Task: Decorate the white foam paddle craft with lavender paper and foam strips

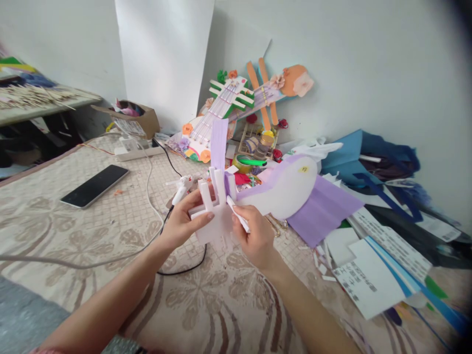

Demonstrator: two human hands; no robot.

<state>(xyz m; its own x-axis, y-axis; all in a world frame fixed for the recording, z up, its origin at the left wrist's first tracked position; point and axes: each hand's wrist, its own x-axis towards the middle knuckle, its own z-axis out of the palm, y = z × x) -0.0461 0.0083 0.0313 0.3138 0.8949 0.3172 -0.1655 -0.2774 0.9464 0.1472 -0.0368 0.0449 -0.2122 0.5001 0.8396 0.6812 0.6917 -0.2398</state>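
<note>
My left hand [183, 220] grips the head end of a white foam instrument model [217, 216], thumb across one of its side pegs. My right hand [254, 235] is closed on a small white foam strip [238, 215], pressed against the model's right side. The model's rounded white body [287, 191] with a purple paper edge reaches up and right. A purple paper strip [219, 143] stands upright behind the pegs.
A black phone [95, 185] lies on the patterned mat at left, near a white power strip [132, 149] and cables. A glue gun [181, 191] lies behind my left hand. Finished foam instruments [224, 105] lean on the wall. Purple sheets [324, 209], papers and blue folders crowd the right.
</note>
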